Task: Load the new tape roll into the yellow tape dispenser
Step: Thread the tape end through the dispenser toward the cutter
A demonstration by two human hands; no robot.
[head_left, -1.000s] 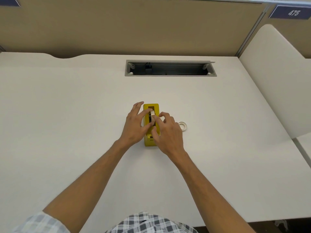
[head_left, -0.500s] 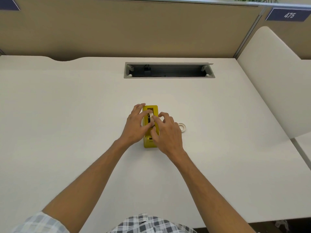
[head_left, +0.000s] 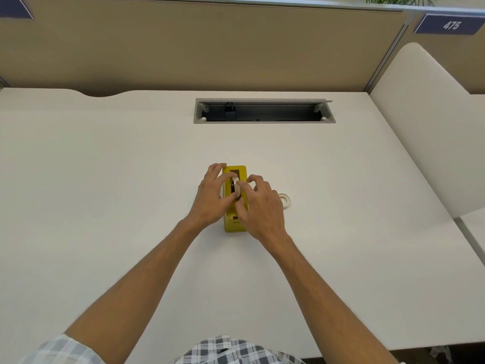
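Note:
The yellow tape dispenser (head_left: 234,225) stands lengthwise on the white desk, its short end toward me. A whitish tape roll (head_left: 236,185) on a dark core sits upright in the dispenser's slot. My left hand (head_left: 212,199) grips the roll from the left, thumb and fingers around it. My right hand (head_left: 258,208) holds the roll's right side with its fingertips and covers the dispenser's right flank. A second, thin ring of tape (head_left: 285,200) lies flat on the desk just right of my right hand.
A grey open cable tray (head_left: 263,121) is recessed in the desk (head_left: 105,179) behind the dispenser. A tan partition wall closes the back, and a white divider (head_left: 425,127) rises on the right.
Both hands stay on the roll in the dispenser with only small finger shifts. The camera tilted slightly, so the scene sits a little lower in view.

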